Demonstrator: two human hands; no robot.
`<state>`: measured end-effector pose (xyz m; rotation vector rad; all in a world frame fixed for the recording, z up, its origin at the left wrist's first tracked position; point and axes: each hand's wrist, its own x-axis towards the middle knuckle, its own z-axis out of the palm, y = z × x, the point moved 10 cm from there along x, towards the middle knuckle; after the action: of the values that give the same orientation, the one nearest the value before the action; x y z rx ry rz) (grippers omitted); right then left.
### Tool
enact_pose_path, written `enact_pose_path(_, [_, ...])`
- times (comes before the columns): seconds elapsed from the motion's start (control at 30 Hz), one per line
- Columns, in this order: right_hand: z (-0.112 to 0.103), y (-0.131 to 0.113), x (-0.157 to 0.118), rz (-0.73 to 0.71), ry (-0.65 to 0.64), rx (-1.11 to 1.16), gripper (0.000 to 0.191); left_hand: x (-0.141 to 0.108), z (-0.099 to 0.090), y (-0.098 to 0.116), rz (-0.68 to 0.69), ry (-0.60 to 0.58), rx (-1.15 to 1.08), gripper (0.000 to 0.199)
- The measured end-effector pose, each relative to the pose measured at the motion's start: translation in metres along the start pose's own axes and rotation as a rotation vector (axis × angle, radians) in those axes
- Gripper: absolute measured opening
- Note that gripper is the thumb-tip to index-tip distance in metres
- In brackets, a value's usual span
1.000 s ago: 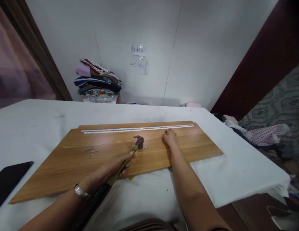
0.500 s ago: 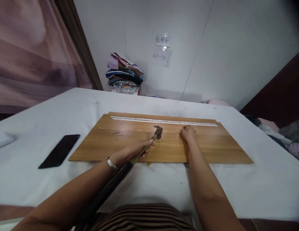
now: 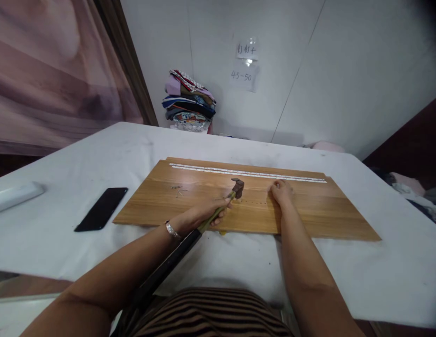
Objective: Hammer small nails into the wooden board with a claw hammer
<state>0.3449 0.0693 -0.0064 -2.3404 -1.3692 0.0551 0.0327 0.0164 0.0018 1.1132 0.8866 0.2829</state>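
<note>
My left hand (image 3: 214, 210) is wrapped round the upper handle of a claw hammer (image 3: 238, 188), whose head is just over the wooden board (image 3: 330, 210). The hammer's dark grip runs back under my left forearm. My right hand (image 3: 281, 192) rests on the board right of the hammer, fingers bent and pinched together. Whatever may be between those fingertips is hidden or too small to see. A short row of small dark dots (image 3: 253, 201) lies between the hammer head and my right hand. Several loose nails (image 3: 179, 190) lie on the board's left part.
Two white marked strips (image 3: 247, 173) run along the board's far side. A black phone (image 3: 101, 209) lies left of the board on the white-covered table (image 3: 140, 145). A white object (image 3: 19, 196) sits at the far left. Folded clothes (image 3: 190, 103) are stacked by the wall.
The view has shifted, so everything appears a little farther right and higher. My hands and the hammer keep nearly the same places over the board.
</note>
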Motion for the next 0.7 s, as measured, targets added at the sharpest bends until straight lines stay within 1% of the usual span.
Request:
enact_pose_path(0.07, [0.0000, -0.0002, 0.0003, -0.003, 0.000, 0.000, 0.029, -0.0006, -0.0002, 0.0008, 0.003, 0.006, -0.003, 0.048])
enact_pose_path(0.23, [-0.0012, -0.0011, -0.0001, -0.004, 0.002, 0.004, 0.029, 0.0009, -0.0011, -0.0067, -0.042, 0.042, 0.015, 0.046])
enact_pose_path(0.5, [0.0001, 0.0000, 0.0008, -0.004, 0.002, 0.005, 0.030, 0.0000, -0.0009, -0.0025, -0.025, 0.035, -0.003, 0.041])
enact_pose_path(0.63, [-0.0003, -0.0001, 0.0009, 0.000, -0.002, 0.001, 0.030, 0.0023, -0.0041, -0.0056, -0.019, 0.047, -0.008, 0.043])
enact_pose_path(0.7, [-0.0007, -0.0003, 0.0007, 0.003, -0.005, -0.004, 0.029, 0.0041, -0.0035, -0.0073, -0.019, 0.033, -0.008, 0.043])
